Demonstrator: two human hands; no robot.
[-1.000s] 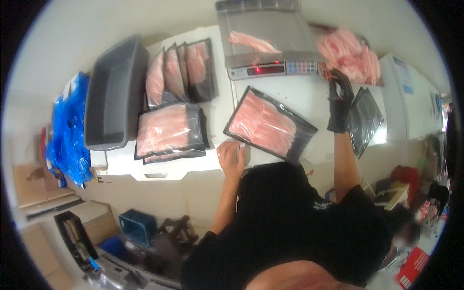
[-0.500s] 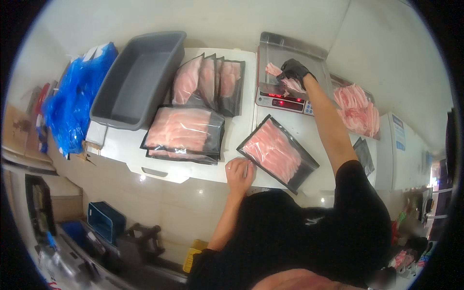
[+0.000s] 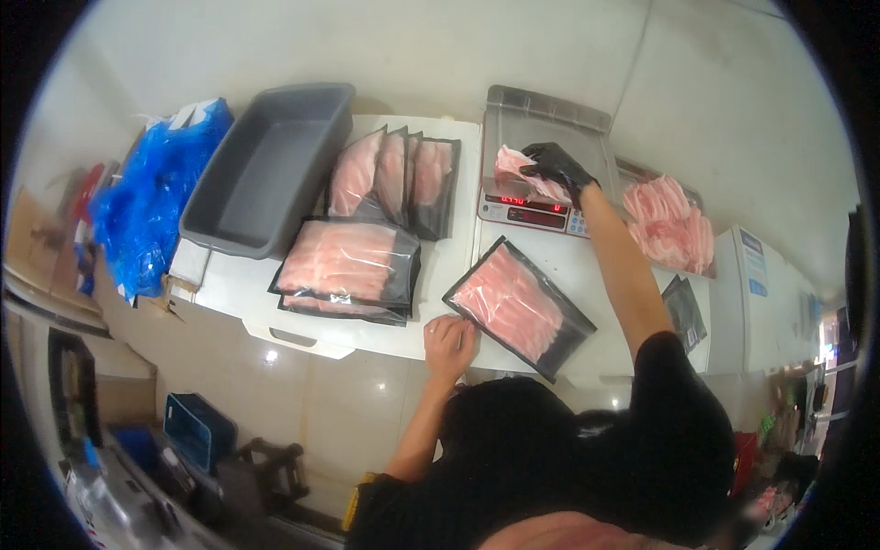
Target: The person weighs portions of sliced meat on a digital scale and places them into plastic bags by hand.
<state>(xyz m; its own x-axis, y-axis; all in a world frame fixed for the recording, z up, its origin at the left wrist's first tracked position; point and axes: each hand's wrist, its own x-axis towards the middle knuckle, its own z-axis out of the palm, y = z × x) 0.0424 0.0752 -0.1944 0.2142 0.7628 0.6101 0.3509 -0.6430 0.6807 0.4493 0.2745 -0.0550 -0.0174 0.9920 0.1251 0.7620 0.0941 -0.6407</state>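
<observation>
My right hand (image 3: 555, 167), in a black glove, has its fingers closed on sliced raw meat (image 3: 513, 163) over the plate of a digital scale (image 3: 500, 119) with a lit red display. At the near table edge, my bare left hand (image 3: 449, 345) is loosely curled, with nothing visible in it. Beside its fingers lies a sealed, black-edged clear pack of pink meat slices (image 3: 513, 302), set at a slant. Right of the scale, a tray holds more loose meat slices (image 3: 667, 220).
Left of the scale stand several upright meat packs (image 3: 431, 179), with stacked packs (image 3: 339, 261) nearer me. A grey tub (image 3: 211, 229) and blue plastic bag (image 3: 151, 211) are at the left. A flat dark pouch (image 3: 684, 312) lies at the right. A wall (image 3: 412, 55) rises behind.
My right hand and the meat slices have shifted slightly on the scale, and the display reading has changed. My left hand remains beside the pack. The whole view has tilted slightly.
</observation>
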